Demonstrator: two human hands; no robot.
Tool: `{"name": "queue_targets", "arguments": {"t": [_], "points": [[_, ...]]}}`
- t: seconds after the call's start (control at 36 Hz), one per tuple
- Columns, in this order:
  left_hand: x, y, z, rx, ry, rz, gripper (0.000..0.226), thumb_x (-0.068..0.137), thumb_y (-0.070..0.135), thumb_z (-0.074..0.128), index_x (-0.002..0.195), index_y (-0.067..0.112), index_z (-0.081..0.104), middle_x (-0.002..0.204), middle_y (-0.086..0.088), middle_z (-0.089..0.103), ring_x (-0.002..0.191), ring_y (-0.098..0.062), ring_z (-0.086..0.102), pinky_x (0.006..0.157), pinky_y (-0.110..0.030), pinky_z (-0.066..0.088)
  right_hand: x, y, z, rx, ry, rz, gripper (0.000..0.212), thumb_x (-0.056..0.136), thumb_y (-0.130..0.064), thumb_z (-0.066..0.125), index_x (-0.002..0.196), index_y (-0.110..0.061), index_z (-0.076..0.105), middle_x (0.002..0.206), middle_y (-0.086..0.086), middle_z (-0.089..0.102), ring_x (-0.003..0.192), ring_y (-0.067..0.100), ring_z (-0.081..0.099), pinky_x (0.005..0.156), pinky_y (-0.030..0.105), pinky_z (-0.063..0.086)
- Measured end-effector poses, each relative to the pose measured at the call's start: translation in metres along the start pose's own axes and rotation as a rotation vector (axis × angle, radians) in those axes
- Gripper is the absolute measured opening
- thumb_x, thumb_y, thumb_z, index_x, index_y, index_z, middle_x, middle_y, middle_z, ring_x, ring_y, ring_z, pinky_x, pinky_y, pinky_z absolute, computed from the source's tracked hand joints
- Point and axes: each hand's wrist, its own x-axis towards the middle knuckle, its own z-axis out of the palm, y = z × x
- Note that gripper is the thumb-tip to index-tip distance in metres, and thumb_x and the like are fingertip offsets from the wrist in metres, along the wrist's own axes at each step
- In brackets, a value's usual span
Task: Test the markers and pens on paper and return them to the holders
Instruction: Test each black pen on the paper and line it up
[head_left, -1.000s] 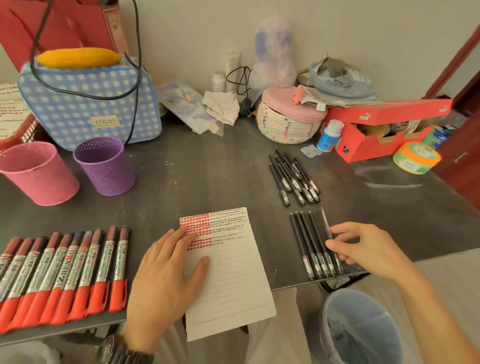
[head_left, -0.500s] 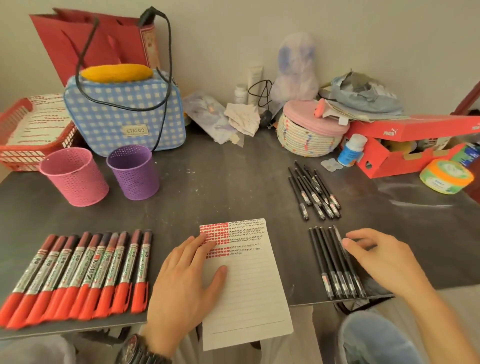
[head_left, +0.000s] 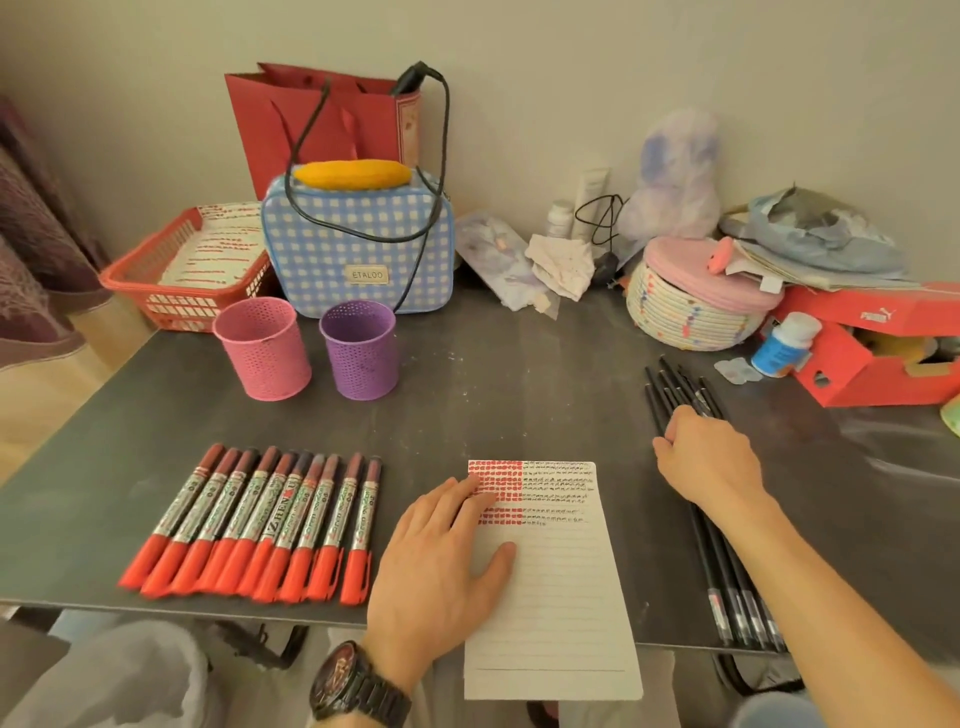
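With the right hand (head_left: 707, 456) curled over the far black pens (head_left: 671, 387) on the right; cannot tell if pinching. Holding the paper (head_left: 563, 597) flat with the spread left hand (head_left: 441, 566). Pick only one pen; hold the paper still.

So the room was pretty plain: an off-white wall (head_left: 571, 62) ran behind a dark grey table (head_left: 519, 395) whose top was scuffed with pale smears. Light-wood floor (head_left: 47, 405) showed off to the left, plus some purple patterned fabric (head_left: 26, 249), curtain or bedding, couldn't tell. Light was soft and even, with barely any shadows. Clutter sat along the back: a red paper bag (head_left: 291, 119) stood against the wall, with a blue checked bag (head_left: 353, 244) in front of it, a red plastic basket (head_left: 171, 304) beside that, and a coiled rope basket (head_left: 675, 317) and a red shoe box (head_left: 857, 374) on the right.
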Motion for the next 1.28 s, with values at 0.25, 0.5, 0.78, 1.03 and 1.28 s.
{"name": "queue_targets", "arguments": {"t": [0.25, 0.5, 0.78, 1.03, 1.28], "points": [[0.001, 0.000, 0.001, 0.001, -0.002, 0.009, 0.059, 0.094, 0.061, 0.041, 0.144, 0.031, 0.049, 0.156, 0.014, 0.040, 0.147, -0.010, 0.030, 0.121, -0.028, 0.016, 0.006, -0.005, -0.008, 0.258, -0.172, 0.053, 0.043, 0.100, -0.036, 0.061, 0.135, -0.012, 0.057, 0.128, 0.010, 0.068, 0.115, 0.031, 0.064, 0.095, 0.038, 0.049], [0.000, 0.002, 0.000, -0.005, 0.009, 0.016, 0.061, 0.093, 0.065, 0.039, 0.145, 0.034, 0.047, 0.158, 0.015, 0.036, 0.148, -0.010, 0.028, 0.120, -0.028, 0.012, -0.070, -0.037, -0.006, 1.519, -0.367, -0.084, 0.009, 0.088, -0.012, 0.072, 0.095, -0.015, 0.077, 0.085, 0.008, 0.073, 0.074, 0.017, 0.070, 0.067, 0.026, 0.060], [-0.006, 0.003, 0.000, -0.046, 0.113, 0.184, 0.049, 0.097, 0.064, 0.047, 0.134, 0.034, 0.058, 0.134, 0.016, 0.057, 0.121, -0.008, 0.054, 0.097, -0.028, 0.044, -0.133, -0.058, 0.034, 1.348, -0.337, -0.308, 0.010, 0.082, -0.023, 0.084, 0.091, -0.024, 0.080, 0.074, 0.002, 0.075, 0.066, 0.008, 0.064, 0.063, 0.020, 0.050], [-0.008, 0.003, -0.001, 0.027, 0.140, 0.259, 0.041, 0.103, 0.048, 0.040, 0.076, 0.020, 0.053, 0.071, 0.009, 0.051, 0.063, -0.014, 0.041, 0.058, -0.030, 0.034, -0.140, -0.060, 0.038, 1.348, -0.342, -0.354, 0.016, 0.089, -0.037, 0.069, 0.092, -0.027, 0.082, 0.075, 0.003, 0.074, 0.068, 0.006, 0.066, 0.061, 0.018, 0.049], [-0.008, 0.003, -0.001, 0.021, 0.169, 0.274, 0.055, 0.099, 0.056, 0.042, 0.056, 0.021, 0.043, 0.047, 0.008, 0.042, 0.043, -0.016, 0.037, 0.052, -0.027, 0.026, -0.136, -0.060, 0.040, 1.359, -0.376, -0.403, 0.024, 0.087, -0.039, 0.067, 0.088, -0.020, 0.082, 0.068, 0.006, 0.072, 0.064, 0.007, 0.063, 0.060, 0.014, 0.046]]}}
